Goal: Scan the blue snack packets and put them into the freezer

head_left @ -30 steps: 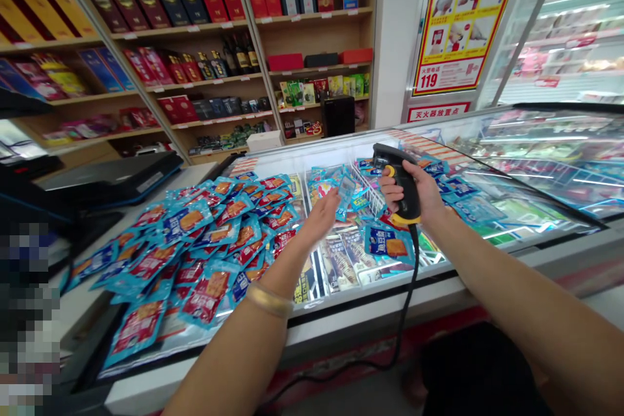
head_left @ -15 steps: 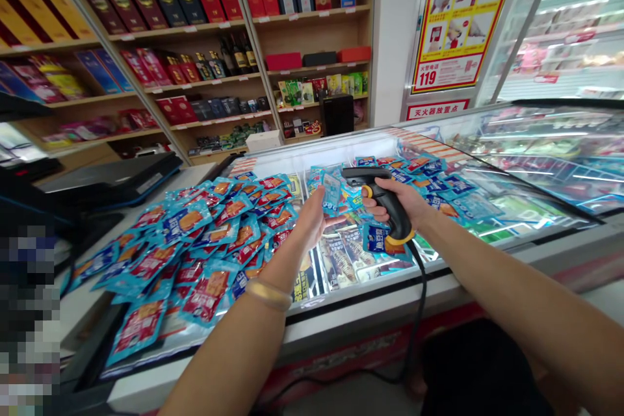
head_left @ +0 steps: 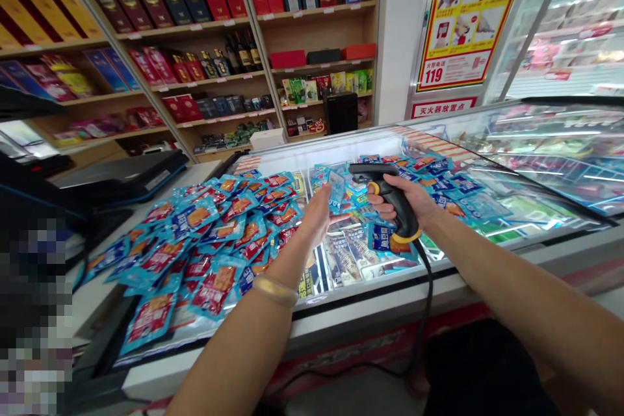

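My right hand (head_left: 409,198) is wrapped round the grip of a black and yellow barcode scanner (head_left: 397,208), its head pointing left. Between the thumb and fingers of my left hand (head_left: 318,213) is a blue snack packet (head_left: 336,187), upright with its printed back partly turned to me. The scanner's head is a short way right of this packet, not touching it. A large heap of blue and red snack packets (head_left: 209,227) lies left of my left hand on the freezer's glass top. Below the scanner rests another blue packet (head_left: 385,237).
More packets (head_left: 439,175) lie spread on the right of the glass-topped freezer (head_left: 341,318). The scanner's cable (head_left: 428,292) hangs over its front edge. Dark checkout equipment (head_left: 127,175) stands at the left. Shelves of boxes (head_left: 209,26) line the back wall.
The whole view has shifted slightly, so the scene sits a little further right. My left hand still holds the packet and my right hand the scanner, in nearly the same places.
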Available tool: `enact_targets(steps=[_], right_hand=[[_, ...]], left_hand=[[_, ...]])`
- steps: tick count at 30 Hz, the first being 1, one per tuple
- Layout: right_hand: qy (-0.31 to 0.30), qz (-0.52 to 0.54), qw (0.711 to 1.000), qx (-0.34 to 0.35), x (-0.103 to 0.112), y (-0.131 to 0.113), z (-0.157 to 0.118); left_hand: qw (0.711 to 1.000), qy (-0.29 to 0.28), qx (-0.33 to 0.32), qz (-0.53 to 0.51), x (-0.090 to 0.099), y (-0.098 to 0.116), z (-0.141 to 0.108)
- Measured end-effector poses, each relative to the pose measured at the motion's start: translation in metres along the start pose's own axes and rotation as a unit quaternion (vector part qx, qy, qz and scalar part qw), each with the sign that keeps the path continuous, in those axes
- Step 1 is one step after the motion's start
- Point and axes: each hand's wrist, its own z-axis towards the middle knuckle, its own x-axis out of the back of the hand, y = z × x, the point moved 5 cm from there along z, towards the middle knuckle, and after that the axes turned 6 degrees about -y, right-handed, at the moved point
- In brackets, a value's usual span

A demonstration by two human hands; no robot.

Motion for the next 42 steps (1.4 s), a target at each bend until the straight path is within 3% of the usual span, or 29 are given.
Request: enact_targets(steps=[3, 7, 10, 12, 15, 17, 21, 24, 29, 33, 38, 42], right_hand=[[0.012, 0.028, 0.999, 0.012, -0.003, 0.001, 0.002], [0.023, 0.057, 0.998, 0.019, -0.017, 0.011, 0.015], [0.012, 0.068, 0.998, 0.015, -0.036, 0.025, 0.034], [0.000, 0.077, 0.997, 0.004, -0.051, 0.037, 0.049], [-0.013, 0.087, 0.996, -0.014, -0.073, 0.055, 0.071], [-0.022, 0.093, 0.995, -0.028, -0.085, 0.068, 0.083], [-0.043, 0.104, 0.992, -0.056, -0.100, 0.091, 0.099], [-0.056, 0.095, 0.991, -0.074, -0.101, 0.100, 0.102], [-0.044, 0.113, 0.992, -0.046, -0.096, 0.092, 0.098], [-0.037, 0.122, 0.992, -0.019, -0.088, 0.068, 0.082], [0.001, 0.123, 0.992, 0.018, -0.052, 0.022, 0.042], [0.040, 0.128, 0.990, 0.039, -0.009, -0.007, 0.009]], left_hand=[[0.997, 0.029, -0.062, 0.033, 0.001, 0.011, -0.004], [0.967, 0.092, -0.181, 0.152, 0.021, 0.047, -0.017], [0.902, 0.158, -0.273, 0.296, 0.054, 0.084, -0.036], [0.825, 0.209, -0.306, 0.426, 0.081, 0.108, -0.053], [0.715, 0.288, -0.268, 0.577, 0.127, 0.132, -0.075], [0.662, 0.316, -0.203, 0.649, 0.155, 0.138, -0.083], [0.630, 0.256, -0.040, 0.732, 0.195, 0.121, -0.083], [0.621, 0.244, -0.046, 0.743, 0.203, 0.112, -0.083], [0.614, 0.284, -0.102, 0.730, 0.185, 0.118, -0.088], [0.632, 0.250, -0.177, 0.712, 0.140, 0.118, -0.084], [0.701, 0.078, -0.263, 0.658, 0.055, 0.085, -0.061], [0.730, -0.092, -0.277, 0.617, -0.020, 0.045, -0.045]])
